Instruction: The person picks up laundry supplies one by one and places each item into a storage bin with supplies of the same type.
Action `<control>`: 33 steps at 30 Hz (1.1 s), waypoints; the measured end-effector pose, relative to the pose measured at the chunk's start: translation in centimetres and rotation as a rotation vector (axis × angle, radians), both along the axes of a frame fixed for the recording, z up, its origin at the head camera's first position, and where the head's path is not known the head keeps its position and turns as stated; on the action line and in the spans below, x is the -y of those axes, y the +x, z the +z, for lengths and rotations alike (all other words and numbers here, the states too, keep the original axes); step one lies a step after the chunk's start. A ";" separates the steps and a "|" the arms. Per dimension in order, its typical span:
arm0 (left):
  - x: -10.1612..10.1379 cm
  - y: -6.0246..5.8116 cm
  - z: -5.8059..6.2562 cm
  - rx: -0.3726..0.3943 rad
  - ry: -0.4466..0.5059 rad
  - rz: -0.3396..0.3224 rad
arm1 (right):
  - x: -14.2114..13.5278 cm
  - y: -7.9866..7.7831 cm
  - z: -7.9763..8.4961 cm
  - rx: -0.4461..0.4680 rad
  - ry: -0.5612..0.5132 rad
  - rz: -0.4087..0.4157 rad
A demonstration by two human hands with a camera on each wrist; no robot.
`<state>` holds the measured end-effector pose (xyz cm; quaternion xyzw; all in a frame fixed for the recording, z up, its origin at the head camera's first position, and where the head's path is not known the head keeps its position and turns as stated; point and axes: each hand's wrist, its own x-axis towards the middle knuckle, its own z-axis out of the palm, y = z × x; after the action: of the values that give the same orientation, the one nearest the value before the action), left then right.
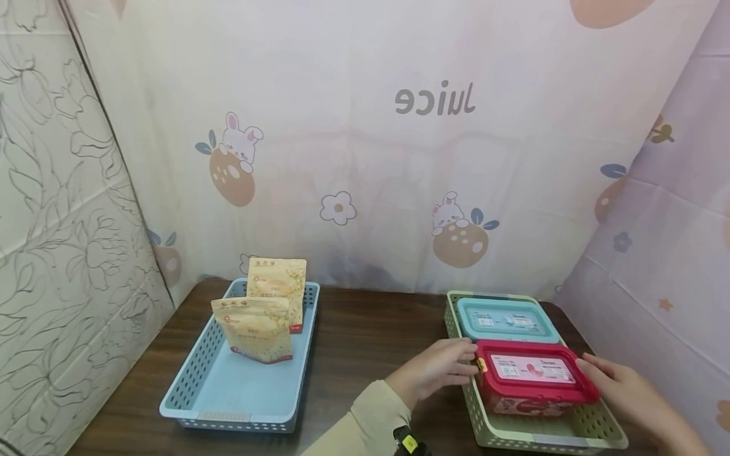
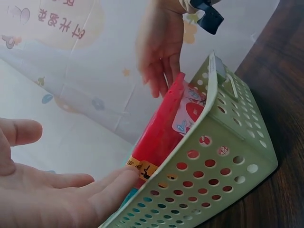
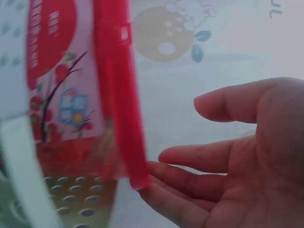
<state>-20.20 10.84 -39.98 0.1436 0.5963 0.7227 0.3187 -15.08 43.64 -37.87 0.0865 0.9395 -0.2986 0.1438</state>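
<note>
A red lidded plastic box (image 1: 535,373) with a printed label sits in the green perforated basket (image 1: 490,430) at the right. My left hand (image 1: 436,370) is at the box's left end, its fingertips right at the yellow sticker (image 2: 142,167) in the left wrist view. At the opposite end, my right hand (image 1: 621,389) has its fingertips at the lid's rim; the fingers (image 3: 185,185) are extended and the thumb stands apart in the right wrist view. Behind the red box, a turquoise lidded box (image 1: 507,320) occupies the far part of the same basket.
On the left stands a blue perforated basket (image 1: 245,392) with two yellow pouches, the front pouch (image 1: 256,332) leaning before the rear pouch (image 1: 279,278). Brown wooden table (image 1: 371,342) lies between the baskets. Printed curtains (image 1: 353,158) enclose the back and sides.
</note>
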 end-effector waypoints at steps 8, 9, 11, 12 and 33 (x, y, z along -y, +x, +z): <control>0.5 -0.1 0.4 -0.017 0.007 -0.004 | 1.5 0.4 1.7 -0.076 0.008 0.020; 0.6 -0.1 0.5 -0.020 0.009 -0.007 | 1.8 0.5 1.9 -0.078 -0.009 0.017; 0.8 -0.1 0.5 -0.024 0.007 -0.010 | 2.3 0.5 2.1 -0.069 -0.057 0.009; 1.0 -0.1 0.5 -0.024 0.009 -0.008 | 2.6 0.4 2.2 -0.062 -0.084 0.008; 6.4 -1.5 -0.5 -0.091 0.018 0.098 | 10.8 -1.3 1.5 -0.286 -0.142 0.097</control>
<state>-21.74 4.41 -40.45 0.1500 0.6097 0.7356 0.2543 -16.42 32.84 -36.39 -0.0127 0.9299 -0.3664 0.0284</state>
